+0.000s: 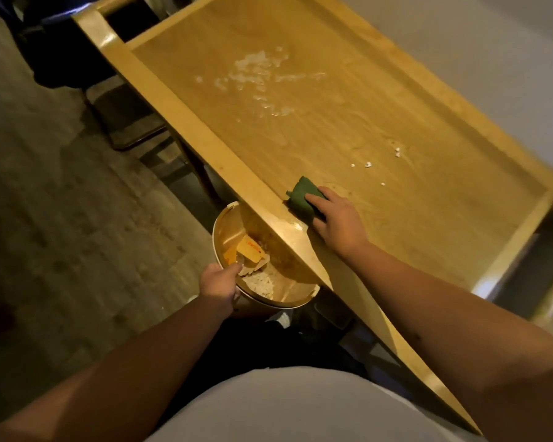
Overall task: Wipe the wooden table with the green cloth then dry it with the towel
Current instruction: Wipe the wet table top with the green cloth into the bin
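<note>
Wooden table (380,129) fills the right half of the view, seen from above by a person standing at its near left edge. The right hand (337,220) lies palm down on a green cloth (302,197), fingers together and flat, pressing the cloth to the tabletop just inside the pale border. The cloth sticks out past the fingertips toward the far left. White crumbs (369,164) lie scattered on the wood to the right of the cloth, and a larger pale, wet-looking smear (259,70) sits farther off, near the table's far end. The left hand (219,282) grips the rim of a metal bowl (227,231), fingers curled over the edge, holding it below the table's edge near the cloth. The bowl holds scraps (orange pieces and white grains). Both forearms are bare. Dim floor (61,202) lies to the left.
</note>
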